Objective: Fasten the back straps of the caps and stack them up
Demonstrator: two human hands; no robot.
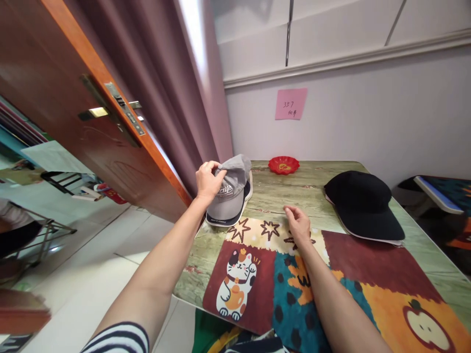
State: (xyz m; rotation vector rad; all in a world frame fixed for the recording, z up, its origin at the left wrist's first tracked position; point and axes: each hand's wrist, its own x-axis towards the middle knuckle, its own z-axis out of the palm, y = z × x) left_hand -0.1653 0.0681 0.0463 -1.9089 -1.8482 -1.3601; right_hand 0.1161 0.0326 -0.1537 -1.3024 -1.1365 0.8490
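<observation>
Left hand pinches crown of gray baseball cap, stacked on dark cap, table's left edge. Right hand released, half-curled over patterned mat. Black baseball cap right; red scalloped plate far side.

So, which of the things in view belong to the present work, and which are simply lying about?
Likely part of the work:
gray cap, held by the left hand
dark-brimmed cap beneath it
black cap, perhaps: also headwear, but untouched

Apparently just there:
red dish
pink note on the wall
patterned mat, partly below the right hand
</observation>
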